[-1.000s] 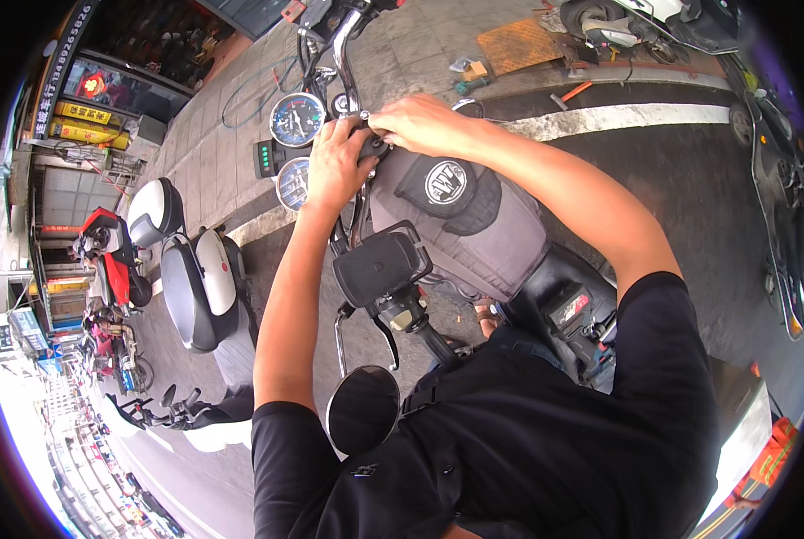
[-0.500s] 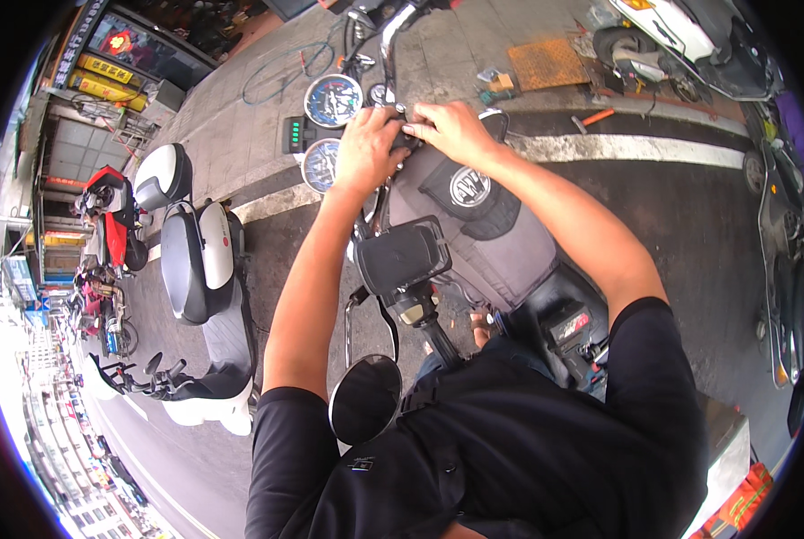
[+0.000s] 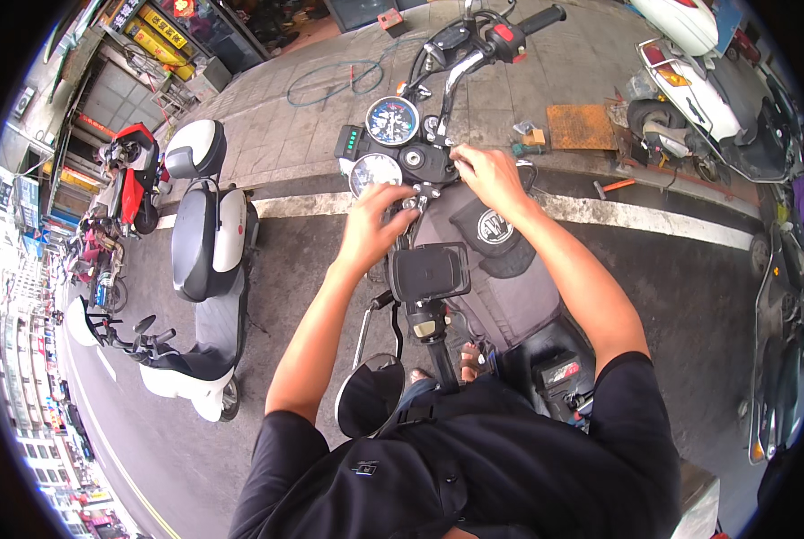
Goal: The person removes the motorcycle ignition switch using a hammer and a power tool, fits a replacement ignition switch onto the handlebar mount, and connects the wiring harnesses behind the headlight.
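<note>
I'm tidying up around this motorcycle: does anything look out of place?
Yes, perhaps the orange-handled hammer, lying loose on the ground near the white stripe; that seems an odd spot for a tool. Otherwise, nothing plainly spilled or damaged stands out.

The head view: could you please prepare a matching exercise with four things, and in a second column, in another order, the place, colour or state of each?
Things:
1. Left hand
2. Right hand
3. Hammer
4. Round mirror

Descriptions:
A. close to the ignition lock, on its right
B. dark-faced, lower in the picture than both hands
C. partly in front of the lower round gauge
D. orange-handled, lying down

Pairs: 1-C, 2-A, 3-D, 4-B
</note>
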The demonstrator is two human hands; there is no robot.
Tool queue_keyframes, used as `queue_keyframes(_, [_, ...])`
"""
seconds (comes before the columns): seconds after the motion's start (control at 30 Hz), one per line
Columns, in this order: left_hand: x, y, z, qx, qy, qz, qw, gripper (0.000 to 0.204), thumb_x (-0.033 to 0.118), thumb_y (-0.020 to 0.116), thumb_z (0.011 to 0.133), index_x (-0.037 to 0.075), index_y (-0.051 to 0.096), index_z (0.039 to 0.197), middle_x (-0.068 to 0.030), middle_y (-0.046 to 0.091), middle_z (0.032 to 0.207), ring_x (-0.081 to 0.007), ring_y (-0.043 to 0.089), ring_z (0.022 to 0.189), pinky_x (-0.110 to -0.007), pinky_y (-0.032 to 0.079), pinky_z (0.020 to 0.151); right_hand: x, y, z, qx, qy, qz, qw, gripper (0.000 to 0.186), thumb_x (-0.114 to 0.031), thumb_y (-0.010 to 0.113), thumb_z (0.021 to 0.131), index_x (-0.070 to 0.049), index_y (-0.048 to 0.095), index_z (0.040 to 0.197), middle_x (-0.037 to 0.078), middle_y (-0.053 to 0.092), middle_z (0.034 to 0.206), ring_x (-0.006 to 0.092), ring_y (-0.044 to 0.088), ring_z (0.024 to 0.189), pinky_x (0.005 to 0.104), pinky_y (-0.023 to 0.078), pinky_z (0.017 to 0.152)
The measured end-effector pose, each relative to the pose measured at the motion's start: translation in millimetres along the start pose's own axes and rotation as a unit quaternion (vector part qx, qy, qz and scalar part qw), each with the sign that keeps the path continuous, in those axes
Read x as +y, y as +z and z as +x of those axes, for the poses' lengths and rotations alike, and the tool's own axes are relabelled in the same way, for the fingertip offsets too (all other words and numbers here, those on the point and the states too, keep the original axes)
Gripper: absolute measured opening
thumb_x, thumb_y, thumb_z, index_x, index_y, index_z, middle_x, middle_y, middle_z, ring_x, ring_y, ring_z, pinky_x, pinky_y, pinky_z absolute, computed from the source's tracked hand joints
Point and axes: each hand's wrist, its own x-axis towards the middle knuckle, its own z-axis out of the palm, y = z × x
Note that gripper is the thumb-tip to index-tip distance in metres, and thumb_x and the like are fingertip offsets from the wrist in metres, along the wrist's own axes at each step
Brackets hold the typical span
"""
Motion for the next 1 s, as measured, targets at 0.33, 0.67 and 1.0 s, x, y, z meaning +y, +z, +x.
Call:
queue_keyframes(0.33, [-13.8, -19.1, -233.6, 0.115, -0.453, -0.296, 0.833, 0.027, 0.015, 0.066, 0.09, -0.002, 0.062, 0.111, -0.0073, 0.068, 0.098, -0.0145, 0.063, 0.089, -0.029, 0.049, 0.085, 8.5, 8.0, 2.8, -0.056, 0.067, 0.104, 0.991, 0.023, -0.026, 0.063, 0.092, -0.003, 0.066, 0.093, 0.006, 0.066, 0.068, 0.012, 0.063, 0.063, 0.0304, 0.046, 0.057])
queue_keyframes(0.67, [-0.6, 2.0, -278.2, 0.089, -0.48, -0.275, 0.828, 0.024, 0.009, 0.063, 0.092, -0.002, 0.062, 0.113, -0.0053, 0.068, 0.098, -0.0106, 0.061, 0.09, -0.025, 0.048, 0.084, 14.0, 18.8, 5.5, 0.001, 0.301, 0.45, 0.841, 0.022, -0.021, 0.053, 0.098, 0.0, 0.058, 0.102, 0.009, 0.067, 0.08, 0.0084, 0.059, 0.061, 0.0227, 0.048, 0.055])
queue_keyframes(1.0, [25.5, -14.0, -255.6, 0.068, -0.496, -0.29, 0.815, 0.023, 0.008, 0.062, 0.092, -0.002, 0.061, 0.113, -0.0034, 0.067, 0.096, -0.0101, 0.061, 0.088, -0.024, 0.047, 0.08, 1.9, -8.5, -4.1, -0.012, 0.014, -0.032, 0.999, 0.014, -0.017, 0.065, 0.085, -0.006, 0.062, 0.093, 0.011, 0.068, 0.078, 0.0321, 0.066, 0.072, 0.0384, 0.05, 0.065])
